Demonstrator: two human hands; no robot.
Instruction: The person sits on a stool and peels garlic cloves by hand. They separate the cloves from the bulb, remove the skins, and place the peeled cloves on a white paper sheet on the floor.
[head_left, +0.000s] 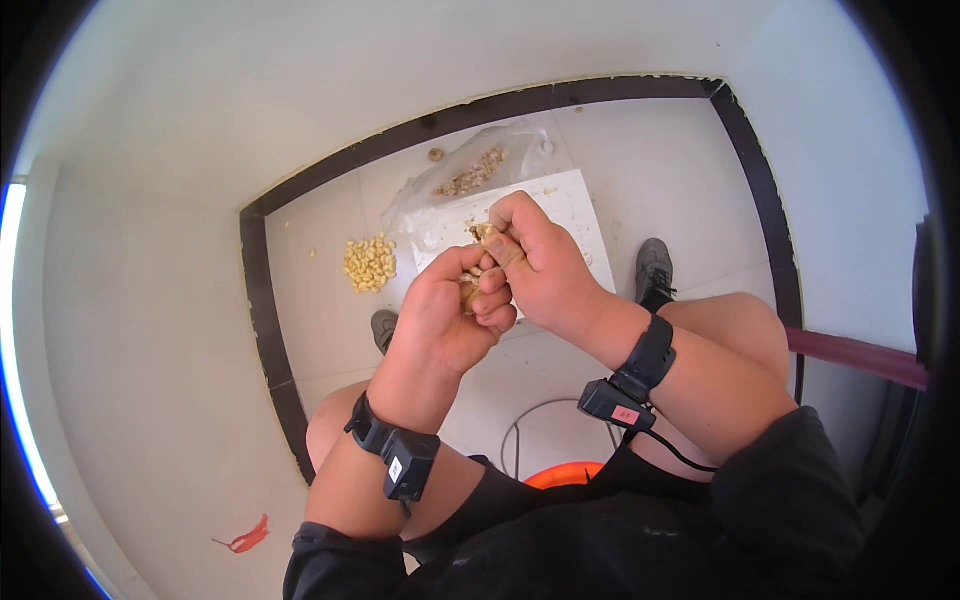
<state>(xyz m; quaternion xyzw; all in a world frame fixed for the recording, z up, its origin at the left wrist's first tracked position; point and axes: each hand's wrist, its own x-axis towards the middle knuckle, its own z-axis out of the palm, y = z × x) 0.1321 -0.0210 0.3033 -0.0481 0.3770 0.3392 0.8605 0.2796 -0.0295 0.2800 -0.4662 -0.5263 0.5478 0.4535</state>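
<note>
My left hand (461, 307) is curled around pale, papery-skinned pieces (471, 289) that look like garlic. Close against it, my right hand (544, 262) pinches a brownish, dry-skinned piece (481, 231), probably garlic too, between thumb and forefinger. Both hands are over a white board (585, 217) with bits of skin scattered on it. On the floor to the left lies a heap of peeled, cream-coloured cloves (369, 264). Beyond the board, a clear plastic bag (525, 139) holds pinkish-brown cloves or skins (474, 172). The fingers partly hide what they hold.
A small round brown bulb (436, 154) lies beside the bag. My shoes (655, 266) stand on the tiled floor either side of the board. Walls with a dark skirting (480, 112) enclose the space. An orange seat or container edge (564, 475) shows below me.
</note>
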